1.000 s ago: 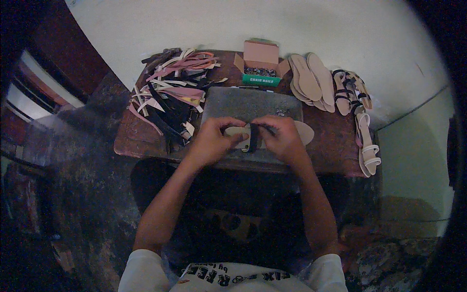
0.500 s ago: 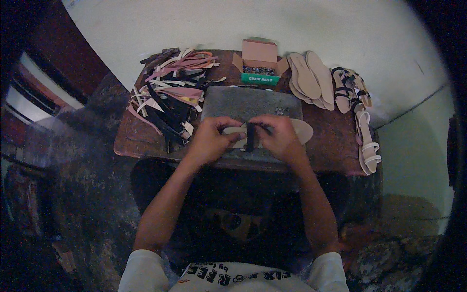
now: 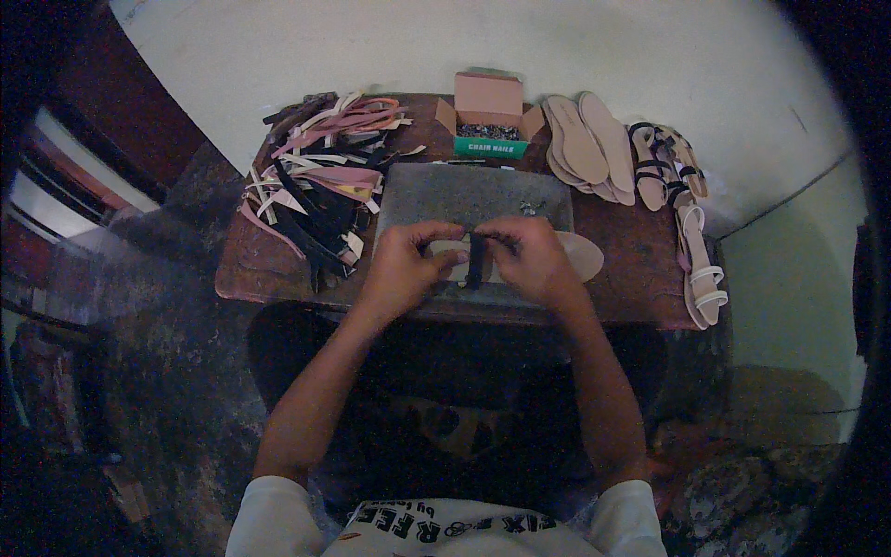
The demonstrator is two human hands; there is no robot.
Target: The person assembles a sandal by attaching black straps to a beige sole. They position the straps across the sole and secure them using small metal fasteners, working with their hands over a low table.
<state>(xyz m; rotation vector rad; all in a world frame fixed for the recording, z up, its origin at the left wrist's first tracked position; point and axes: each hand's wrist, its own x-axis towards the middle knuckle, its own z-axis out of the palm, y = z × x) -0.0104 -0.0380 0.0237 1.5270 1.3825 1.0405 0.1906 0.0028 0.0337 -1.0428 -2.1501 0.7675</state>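
Observation:
A beige sandal sole (image 3: 584,258) lies crosswise on a grey slab (image 3: 473,190). Across its middle runs a short black strap (image 3: 476,264). My left hand (image 3: 405,265) is closed, its fingertips pinching at the strap's far end while the thumb lies over the sole. From the other side my right hand (image 3: 536,263) pinches at the same far end, fingers bent. Both hands nearly touch there, and they hide much of the sole. Whether a small nail is between the fingertips cannot be made out. Beyond the right hand, a few small metal nails (image 3: 528,208) lie on the slab.
On the wooden table (image 3: 631,278), a heap of black, pink and white straps (image 3: 320,200) lies left. An open green box (image 3: 492,146) of small nails stands at the back. Loose soles (image 3: 608,148), black-strapped sandals (image 3: 653,172) and a white-strapped sandal (image 3: 701,269) lie right.
Both hands stay at the strap; the right fingers have shifted slightly toward the left ones. The sole's right end sits slightly lower and farther right. The whole view has moved a little.

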